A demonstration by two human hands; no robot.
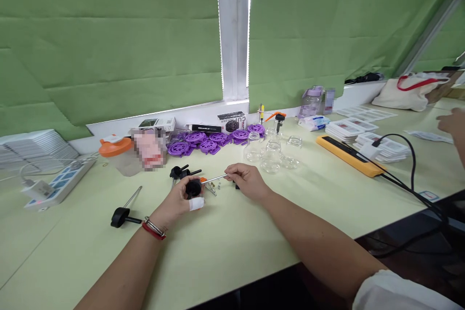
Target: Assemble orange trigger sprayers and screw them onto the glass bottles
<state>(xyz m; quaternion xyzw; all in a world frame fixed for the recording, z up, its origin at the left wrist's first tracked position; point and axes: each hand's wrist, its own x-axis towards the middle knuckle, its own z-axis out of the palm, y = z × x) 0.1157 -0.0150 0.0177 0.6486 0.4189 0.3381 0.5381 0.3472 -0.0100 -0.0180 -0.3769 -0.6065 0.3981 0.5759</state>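
My left hand (180, 202), with a white bandage on one finger and a red bracelet at the wrist, grips a black round knob (193, 188). A thin metal rod (214, 178) runs from that knob to the right. My right hand (245, 180) pinches the rod's far end with its fingertips. Small screws and metal bits (214, 186) lie on the table between the two hands. Another black knob (178, 172) rests just behind my left hand. A third knob with a rod (123, 212) lies to the left.
Purple plastic wheels (214, 138) and clear glass jars (272, 152) sit behind the hands. An orange-lidded jar (116, 152) and a power strip (60, 184) are at left. A yellow bar (347, 155), black cables (410, 179) and card stacks lie right. Another person's hand (452, 123) shows at far right.
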